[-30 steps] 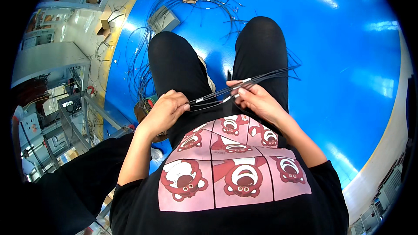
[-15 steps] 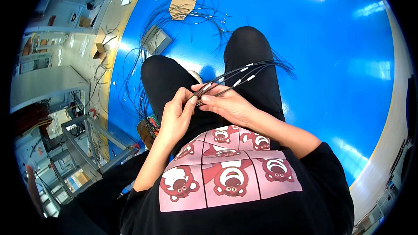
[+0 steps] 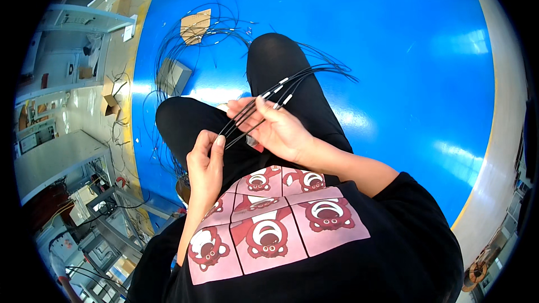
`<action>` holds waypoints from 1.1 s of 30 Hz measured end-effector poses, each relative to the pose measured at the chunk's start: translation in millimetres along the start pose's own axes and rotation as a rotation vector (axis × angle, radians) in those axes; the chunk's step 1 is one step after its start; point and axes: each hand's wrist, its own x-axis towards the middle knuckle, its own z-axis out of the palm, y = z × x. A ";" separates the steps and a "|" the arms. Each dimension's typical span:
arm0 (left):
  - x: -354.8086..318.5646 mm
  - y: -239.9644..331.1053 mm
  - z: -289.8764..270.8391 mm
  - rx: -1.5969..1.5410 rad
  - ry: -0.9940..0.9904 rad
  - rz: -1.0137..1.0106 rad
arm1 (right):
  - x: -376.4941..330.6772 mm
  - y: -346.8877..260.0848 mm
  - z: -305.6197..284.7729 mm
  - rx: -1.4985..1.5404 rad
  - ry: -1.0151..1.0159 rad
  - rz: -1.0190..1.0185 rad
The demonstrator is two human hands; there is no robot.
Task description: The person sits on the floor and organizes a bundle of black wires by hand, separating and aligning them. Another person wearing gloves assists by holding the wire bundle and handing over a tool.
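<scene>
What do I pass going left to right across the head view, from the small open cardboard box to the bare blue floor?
Small open cardboard box → grey flat box → left hand → right hand → loose ends of the black cable bundle → blue floor.

Glossy blue floor [image 3: 393,50], loose black cables [image 3: 168,50], cardboard piece [image 3: 195,25], grey box [image 3: 173,76]

One view only, fisheye cam on my head, looking steeply down my chest and lap. Close: my shirt fills the lower frame, my left hand [image 3: 205,163] and right hand [image 3: 281,129] sit mid-frame, blue floor [image 3: 393,50] curves across the top and right. Edges bend hard.
</scene>
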 end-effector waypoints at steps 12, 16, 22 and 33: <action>-27.6 -7.6 -38.5 -0.149 -0.184 -0.078 | -13.2 -58.7 -14.5 0.133 0.247 -0.312; -17.5 -0.3 -30.8 -0.031 -0.466 -0.195 | -8.6 -61.0 -23.0 0.095 0.241 -0.352; 27.0 48.9 30.1 0.024 -0.496 0.076 | -3.7 -49.5 -10.9 0.096 0.240 -0.274; -25.3 -10.1 -59.6 0.345 -0.298 0.105 | 3.2 -115.0 -52.0 0.260 0.404 -0.475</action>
